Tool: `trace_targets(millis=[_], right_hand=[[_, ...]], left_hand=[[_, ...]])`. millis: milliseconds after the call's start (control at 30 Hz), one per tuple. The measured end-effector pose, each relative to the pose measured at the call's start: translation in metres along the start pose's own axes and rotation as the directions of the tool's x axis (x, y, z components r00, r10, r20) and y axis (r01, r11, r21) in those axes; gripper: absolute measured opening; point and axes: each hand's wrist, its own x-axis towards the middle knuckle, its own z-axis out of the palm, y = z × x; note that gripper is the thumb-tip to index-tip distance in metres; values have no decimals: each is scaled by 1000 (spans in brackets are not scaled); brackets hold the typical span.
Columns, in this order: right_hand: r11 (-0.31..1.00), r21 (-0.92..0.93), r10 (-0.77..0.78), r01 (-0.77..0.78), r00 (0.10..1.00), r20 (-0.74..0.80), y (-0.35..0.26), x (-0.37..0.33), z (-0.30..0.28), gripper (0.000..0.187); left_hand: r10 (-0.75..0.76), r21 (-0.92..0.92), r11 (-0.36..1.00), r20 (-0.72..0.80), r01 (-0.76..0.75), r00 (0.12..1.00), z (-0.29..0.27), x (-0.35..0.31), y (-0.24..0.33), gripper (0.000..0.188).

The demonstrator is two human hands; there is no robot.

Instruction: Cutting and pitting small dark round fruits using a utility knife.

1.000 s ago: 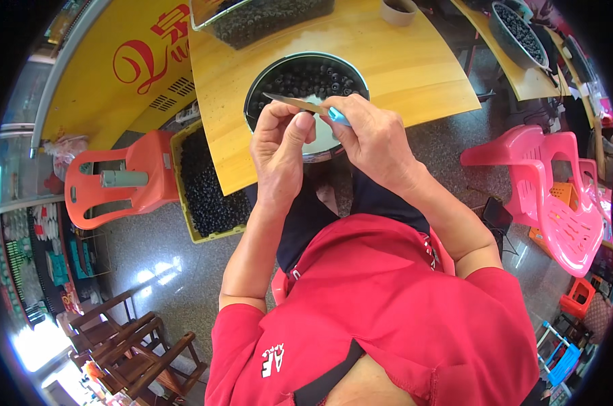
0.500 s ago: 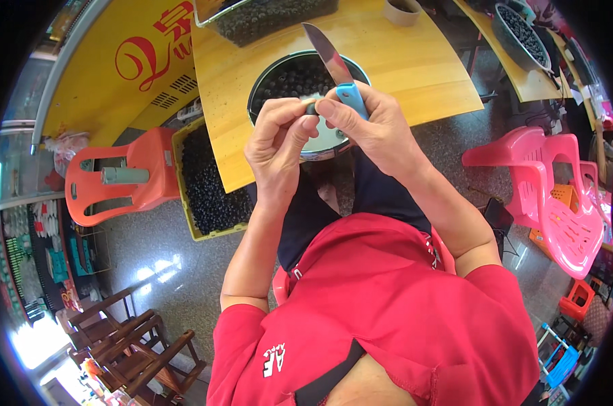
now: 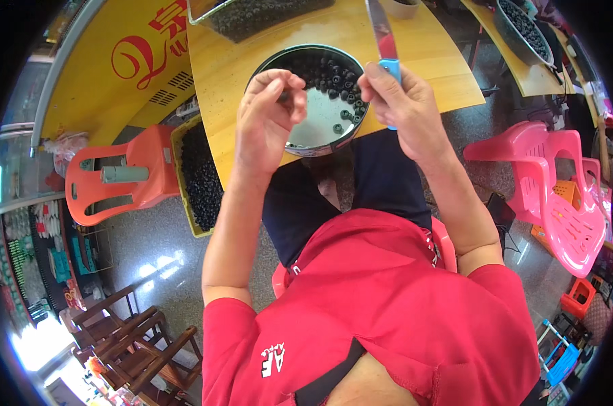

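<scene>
My right hand [image 3: 409,101] is wrapped round the blue handle of a knife [image 3: 383,37], its blade pointing up and away from me. The thumb lies along the handle. To its left, my left hand [image 3: 269,111] is raised with curled fingers over the near left rim of a round basin. A small dark round piece [image 3: 284,97] shows between those fingers, partly hidden. The basin [image 3: 318,150] stands at the near edge of the table and holds many small dark round pieces [image 3: 337,78], heaped toward its far and right sides. Its pale bottom shows at the near left.
On the wooden table [image 3: 431,64] stand a clear tub of dark pieces [image 3: 266,17] and a bowl [image 3: 402,8]. A yellow crate [image 3: 180,166] full of dark pieces is on the floor at left, beside an orange chair [image 3: 127,169]. Pink chairs [image 3: 543,176] stand at right.
My hands have moved apart. The right hand and knife went right, the blade turning more upright; the left hand drew slightly left, uncovering more of the basin.
</scene>
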Motion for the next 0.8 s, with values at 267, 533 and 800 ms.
trace_targets(millis=[267, 533, 800], right_hand=[[999, -10, 32, -33, 998, -49, 6, -3, -19, 23], [996, -91, 13, -17, 999, -44, 9, -2, -24, 23], [899, -438, 1, 19, 999, 45, 23, 7, -20, 23]], left_hand=[[-426, 996, -52, 41, -70, 904, -1, 40, -20, 22], [-451, 923, -203, 207, -326, 868, 0, 51, -39, 25], [-251, 940, 331, 172, -82, 953, 15, 37, -9, 25]])
